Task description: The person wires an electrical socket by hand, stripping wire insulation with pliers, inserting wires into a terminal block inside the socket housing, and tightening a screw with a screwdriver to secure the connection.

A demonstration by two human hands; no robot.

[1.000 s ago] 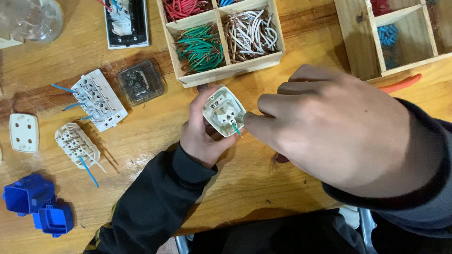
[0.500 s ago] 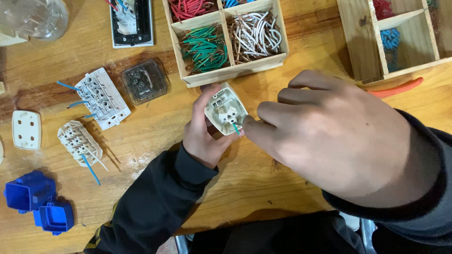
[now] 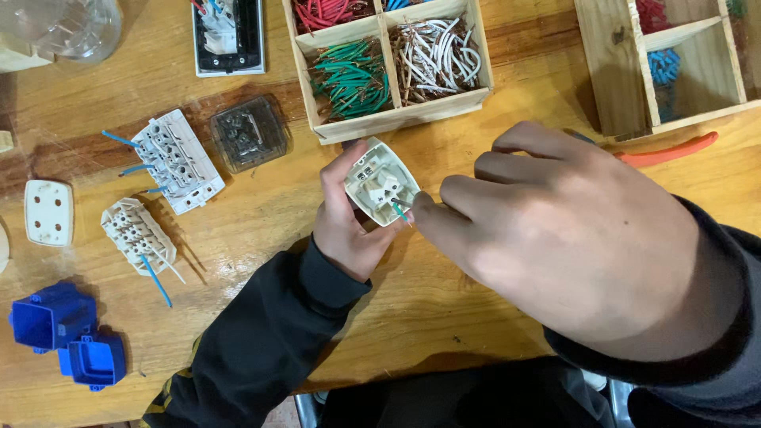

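Both hands and the socket module have barely shifted since the earlier frame.
Left hand [image 3: 349, 230] grips the white socket module [image 3: 380, 181] above the workbench's [image 3: 444, 293] near edge; right hand [image 3: 555, 230] pinches a green wire [image 3: 399, 211] into it.

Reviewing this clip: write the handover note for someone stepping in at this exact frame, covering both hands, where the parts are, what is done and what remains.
Left hand: holds the white socket module above the wooden table, open back facing up.
Right hand: fingertips pinch a short green wire at the module's terminals.
Parts: divided wooden box with green wires and white wires sits just behind; two white modules with blue wires lie to the left; orange-handled tool lies to the right.
Done: green wire is at the module. Whether it is seated cannot be told.
Left: no other wire shows on this module.
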